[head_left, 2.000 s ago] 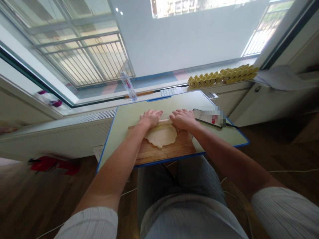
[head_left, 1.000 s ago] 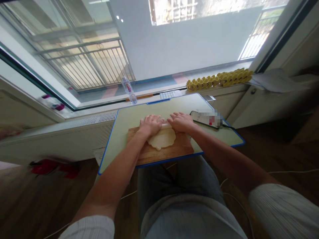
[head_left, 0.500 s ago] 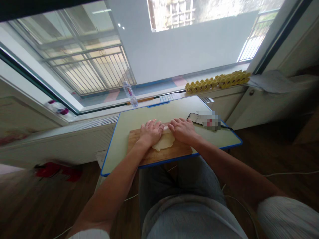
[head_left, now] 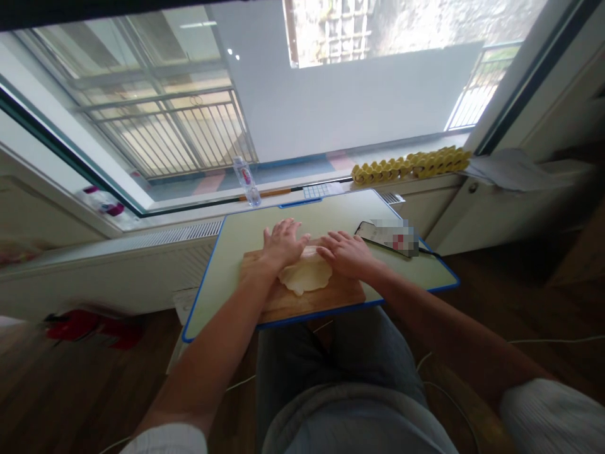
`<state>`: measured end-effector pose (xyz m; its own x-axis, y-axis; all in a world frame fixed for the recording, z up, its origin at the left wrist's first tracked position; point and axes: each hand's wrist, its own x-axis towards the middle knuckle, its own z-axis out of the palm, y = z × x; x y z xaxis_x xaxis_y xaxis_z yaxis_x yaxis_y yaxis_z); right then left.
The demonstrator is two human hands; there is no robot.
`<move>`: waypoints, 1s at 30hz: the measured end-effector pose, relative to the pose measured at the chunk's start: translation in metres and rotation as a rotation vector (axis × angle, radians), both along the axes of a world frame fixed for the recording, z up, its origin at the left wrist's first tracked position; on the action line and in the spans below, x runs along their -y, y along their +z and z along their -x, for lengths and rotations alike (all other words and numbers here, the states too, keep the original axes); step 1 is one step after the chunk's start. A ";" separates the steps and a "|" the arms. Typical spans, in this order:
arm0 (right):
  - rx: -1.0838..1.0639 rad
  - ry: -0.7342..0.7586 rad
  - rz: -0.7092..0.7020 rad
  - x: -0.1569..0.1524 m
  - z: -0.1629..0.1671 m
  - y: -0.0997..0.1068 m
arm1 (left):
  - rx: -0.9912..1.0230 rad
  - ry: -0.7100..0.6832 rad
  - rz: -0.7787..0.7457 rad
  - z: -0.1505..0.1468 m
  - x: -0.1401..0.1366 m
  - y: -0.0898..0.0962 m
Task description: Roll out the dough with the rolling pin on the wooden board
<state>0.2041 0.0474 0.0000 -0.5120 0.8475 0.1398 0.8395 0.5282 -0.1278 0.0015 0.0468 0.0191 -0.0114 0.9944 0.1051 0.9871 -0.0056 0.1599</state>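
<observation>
The left hand (head_left: pixel 283 243) lies open, its fingers spread and reaching past the board's far edge; the right hand (head_left: pixel 346 253), also open with fingers stretched, rests palm down at about the same reach. Between them shows a short stretch of a pale rod, seemingly a rolling pin (head_left: pixel 311 251); most of it is under the palms, and how firmly they press cannot be told. Just nearer the body than both hands, a flat, uneven-edged sheet of dough (head_left: pixel 306 277) lies on a wooden board (head_left: pixel 293 308). Half a second ago the hands sat closer to the body and covered more of the dough; now they have gone forward and more of the sheet shows, which suggests the outward part of a rolling stroke, with the flattening well along. Around the hands spreads a pale green table (head_left: pixel 239 230). A phone (head_left: pixel 373 234) lies just beyond the right hand's outer side. Past the left fingertips stands a clear bottle (head_left: pixel 246 181); farther out from the right hand sit yellow egg trays (head_left: pixel 411 167).
</observation>
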 end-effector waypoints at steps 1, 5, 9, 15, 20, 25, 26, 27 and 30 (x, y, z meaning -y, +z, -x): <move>0.005 -0.009 0.007 -0.007 0.001 0.001 | 0.012 0.009 -0.026 -0.001 -0.009 -0.002; 0.018 -0.048 0.059 -0.034 0.011 0.004 | 0.012 0.018 -0.124 -0.001 -0.032 -0.011; 0.031 -0.103 0.170 -0.051 0.021 0.007 | -0.034 -0.002 -0.280 0.001 -0.038 -0.011; 0.116 -0.073 0.139 -0.033 0.018 0.011 | -0.052 -0.099 -0.294 -0.001 -0.033 -0.010; 0.150 -0.035 0.064 -0.004 0.011 0.015 | -0.032 -0.063 -0.101 -0.003 -0.025 -0.013; 0.068 -0.044 0.044 0.026 0.004 0.009 | -0.053 -0.090 0.013 -0.005 -0.002 -0.016; 0.053 -0.035 0.039 0.028 0.002 0.008 | -0.061 -0.105 0.017 -0.005 0.001 -0.017; 0.044 -0.018 0.034 0.027 0.000 0.006 | -0.064 -0.119 0.014 -0.005 0.004 -0.017; 0.079 0.081 0.052 0.009 0.000 0.007 | -0.048 -0.148 -0.032 -0.005 0.001 -0.017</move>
